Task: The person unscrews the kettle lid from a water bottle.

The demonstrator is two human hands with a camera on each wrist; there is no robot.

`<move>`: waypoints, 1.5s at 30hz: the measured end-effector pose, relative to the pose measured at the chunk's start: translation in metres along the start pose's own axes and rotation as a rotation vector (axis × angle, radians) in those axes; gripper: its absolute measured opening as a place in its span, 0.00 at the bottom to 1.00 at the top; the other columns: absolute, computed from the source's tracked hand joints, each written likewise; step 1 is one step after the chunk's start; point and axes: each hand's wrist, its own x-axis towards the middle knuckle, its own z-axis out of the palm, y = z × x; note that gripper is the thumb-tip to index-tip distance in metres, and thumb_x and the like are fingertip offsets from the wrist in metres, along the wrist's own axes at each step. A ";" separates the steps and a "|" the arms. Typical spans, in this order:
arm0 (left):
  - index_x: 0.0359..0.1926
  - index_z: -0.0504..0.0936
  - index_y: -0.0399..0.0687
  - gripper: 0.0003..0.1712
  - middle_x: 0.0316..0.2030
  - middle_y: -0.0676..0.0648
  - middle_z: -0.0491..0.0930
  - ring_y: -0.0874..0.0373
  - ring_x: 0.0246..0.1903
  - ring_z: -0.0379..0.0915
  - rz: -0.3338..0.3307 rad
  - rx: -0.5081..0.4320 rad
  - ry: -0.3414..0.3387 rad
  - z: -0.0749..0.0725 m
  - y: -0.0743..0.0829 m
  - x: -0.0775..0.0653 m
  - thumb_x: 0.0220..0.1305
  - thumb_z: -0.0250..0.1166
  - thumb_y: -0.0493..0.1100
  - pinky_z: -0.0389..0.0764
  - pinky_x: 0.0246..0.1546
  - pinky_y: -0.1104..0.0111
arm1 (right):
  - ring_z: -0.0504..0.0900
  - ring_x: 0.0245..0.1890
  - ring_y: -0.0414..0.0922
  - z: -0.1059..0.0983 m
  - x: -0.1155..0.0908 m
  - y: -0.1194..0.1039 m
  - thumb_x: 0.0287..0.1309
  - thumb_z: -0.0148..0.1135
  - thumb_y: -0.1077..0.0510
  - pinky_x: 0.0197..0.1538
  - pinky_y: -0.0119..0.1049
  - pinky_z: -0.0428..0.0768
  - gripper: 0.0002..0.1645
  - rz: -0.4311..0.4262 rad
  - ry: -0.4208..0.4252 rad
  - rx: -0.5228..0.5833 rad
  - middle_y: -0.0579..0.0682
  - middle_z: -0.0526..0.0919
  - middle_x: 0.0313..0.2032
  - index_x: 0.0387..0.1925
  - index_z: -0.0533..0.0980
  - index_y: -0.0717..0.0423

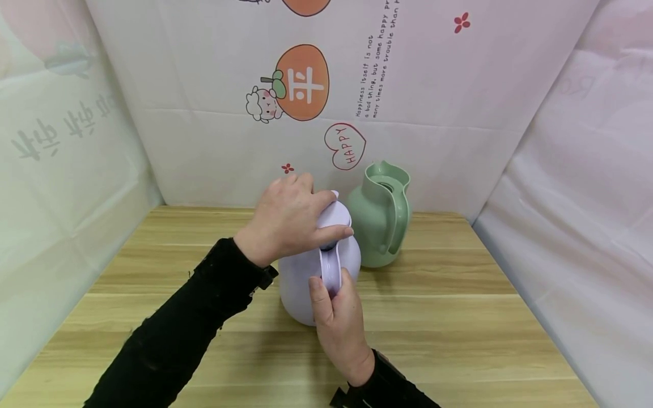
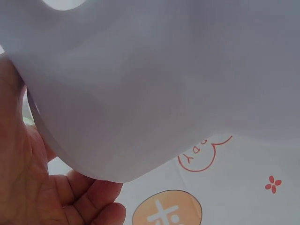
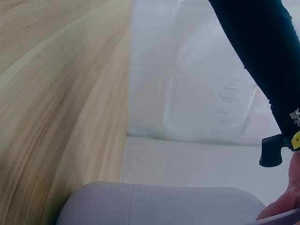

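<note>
The scene was enclosed on three sides by white printed sheeting (image 1: 204, 56), in front of which a wood-grain tabletop (image 1: 433, 317) was set. Across its near part a black left sleeve (image 1: 168, 328) was stretched from the lower left, while only a short length of black right sleeve (image 1: 395, 385) was shown at the bottom edge. Near the middle of the tabletop a rounded lilac jug (image 1: 301, 289) was stood, with its handle side turned toward the person. Just behind it and to its right a pale green jug (image 1: 364, 226) was placed, partly hidden by the lilac one; its scalloped mouth was left uncovered and its handle was turned to the near right. The top of the lilac jug was covered by the left hand (image 1: 293, 218), whose grip was clamped on the lilac lid (image 1: 334, 214), thumb on the near side and fingers on the far side. Whether the lid was fully seated could not be told. The lilac handle (image 1: 330, 266) was held low down by the right hand (image 1: 343, 328), its grip closed round it. On the backdrop, an orange persimmon print (image 1: 303, 82), a smaller red heart outline (image 1: 346, 146) and a tiny red flower (image 1: 288, 168) were seen.
</note>
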 end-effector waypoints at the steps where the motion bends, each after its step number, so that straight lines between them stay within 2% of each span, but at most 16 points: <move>1: 0.46 0.89 0.54 0.36 0.24 0.48 0.68 0.53 0.24 0.64 -0.002 0.003 0.005 0.000 0.000 0.000 0.58 0.63 0.78 0.67 0.23 0.62 | 0.78 0.35 0.41 0.000 0.000 0.000 0.74 0.59 0.57 0.36 0.35 0.79 0.09 0.002 0.000 -0.002 0.44 0.74 0.32 0.46 0.73 0.60; 6: 0.48 0.89 0.56 0.36 0.24 0.49 0.68 0.54 0.25 0.64 -0.024 -0.017 -0.008 -0.001 0.000 -0.001 0.58 0.63 0.78 0.67 0.23 0.62 | 0.77 0.34 0.41 0.000 -0.001 0.000 0.74 0.59 0.57 0.35 0.35 0.79 0.09 0.000 0.006 -0.017 0.44 0.74 0.31 0.46 0.73 0.60; 10: 0.54 0.88 0.57 0.37 0.26 0.48 0.70 0.54 0.27 0.65 -0.037 -0.051 -0.056 -0.003 -0.003 -0.003 0.60 0.61 0.78 0.69 0.24 0.62 | 0.78 0.35 0.41 0.000 -0.002 0.001 0.74 0.60 0.57 0.36 0.35 0.79 0.10 -0.004 0.007 -0.012 0.45 0.74 0.32 0.47 0.73 0.60; 12: 0.58 0.87 0.57 0.38 0.30 0.47 0.74 0.54 0.31 0.68 -0.043 -0.085 -0.089 -0.005 -0.005 -0.004 0.62 0.61 0.77 0.72 0.26 0.61 | 0.78 0.35 0.41 0.000 -0.002 0.001 0.73 0.60 0.57 0.37 0.35 0.80 0.10 -0.006 0.009 -0.010 0.45 0.75 0.33 0.47 0.73 0.60; 14: 0.62 0.85 0.56 0.39 0.38 0.45 0.79 0.52 0.38 0.73 -0.043 -0.133 -0.123 -0.007 -0.009 -0.005 0.63 0.61 0.76 0.78 0.32 0.59 | 0.78 0.35 0.41 0.000 -0.002 0.001 0.73 0.60 0.58 0.37 0.35 0.80 0.09 -0.010 0.012 -0.008 0.45 0.75 0.33 0.46 0.73 0.60; 17: 0.69 0.79 0.55 0.38 0.57 0.41 0.79 0.47 0.55 0.76 -0.029 -0.245 -0.175 -0.011 -0.015 -0.006 0.67 0.61 0.70 0.82 0.48 0.51 | 0.78 0.36 0.41 0.000 -0.002 0.001 0.73 0.60 0.58 0.38 0.35 0.80 0.09 -0.018 0.017 -0.010 0.45 0.76 0.34 0.45 0.73 0.60; 20: 0.74 0.73 0.55 0.36 0.69 0.41 0.73 0.45 0.68 0.70 0.033 -0.372 -0.221 -0.015 -0.023 -0.006 0.70 0.60 0.61 0.76 0.64 0.46 | 0.77 0.35 0.41 0.000 -0.002 0.001 0.72 0.60 0.58 0.36 0.35 0.80 0.08 -0.027 0.018 -0.013 0.45 0.75 0.32 0.44 0.73 0.59; 22: 0.76 0.71 0.55 0.35 0.73 0.43 0.71 0.46 0.72 0.67 0.082 -0.440 -0.253 -0.017 -0.027 -0.007 0.70 0.59 0.54 0.72 0.69 0.46 | 0.76 0.34 0.40 0.000 -0.002 0.002 0.72 0.60 0.58 0.35 0.35 0.79 0.08 -0.033 0.018 -0.016 0.43 0.73 0.31 0.43 0.72 0.59; 25: 0.74 0.73 0.52 0.33 0.72 0.47 0.73 0.53 0.70 0.70 0.144 -0.490 -0.290 -0.018 -0.031 -0.007 0.68 0.56 0.47 0.74 0.66 0.54 | 0.74 0.31 0.39 0.000 -0.002 0.002 0.72 0.61 0.58 0.32 0.34 0.77 0.08 -0.040 0.024 -0.029 0.42 0.70 0.29 0.41 0.72 0.58; 29: 0.69 0.80 0.50 0.28 0.69 0.48 0.76 0.57 0.65 0.75 0.185 -0.476 -0.317 -0.019 -0.032 -0.007 0.69 0.56 0.43 0.78 0.60 0.60 | 0.73 0.30 0.39 0.000 -0.002 0.001 0.72 0.61 0.58 0.31 0.34 0.76 0.08 -0.041 0.027 -0.037 0.40 0.69 0.28 0.41 0.72 0.58; 31: 0.66 0.82 0.49 0.26 0.68 0.48 0.77 0.56 0.65 0.75 0.196 -0.468 -0.321 -0.019 -0.032 -0.007 0.70 0.57 0.43 0.79 0.60 0.60 | 0.74 0.31 0.39 0.000 -0.002 0.001 0.72 0.61 0.58 0.32 0.34 0.76 0.07 -0.036 0.022 -0.032 0.41 0.69 0.29 0.41 0.72 0.59; 38: 0.66 0.82 0.47 0.24 0.67 0.46 0.79 0.51 0.68 0.74 0.204 -0.448 -0.321 -0.022 -0.030 -0.006 0.72 0.62 0.45 0.75 0.66 0.56 | 0.75 0.32 0.40 0.000 -0.001 0.001 0.73 0.60 0.58 0.33 0.34 0.77 0.08 -0.020 0.017 -0.027 0.43 0.71 0.29 0.42 0.73 0.60; 45: 0.67 0.81 0.51 0.26 0.61 0.46 0.83 0.50 0.63 0.77 0.179 -0.388 -0.268 -0.019 -0.027 -0.006 0.71 0.66 0.51 0.78 0.61 0.56 | 0.74 0.31 0.40 -0.001 -0.001 0.001 0.73 0.60 0.58 0.33 0.34 0.77 0.08 -0.029 0.022 -0.036 0.41 0.71 0.29 0.43 0.73 0.59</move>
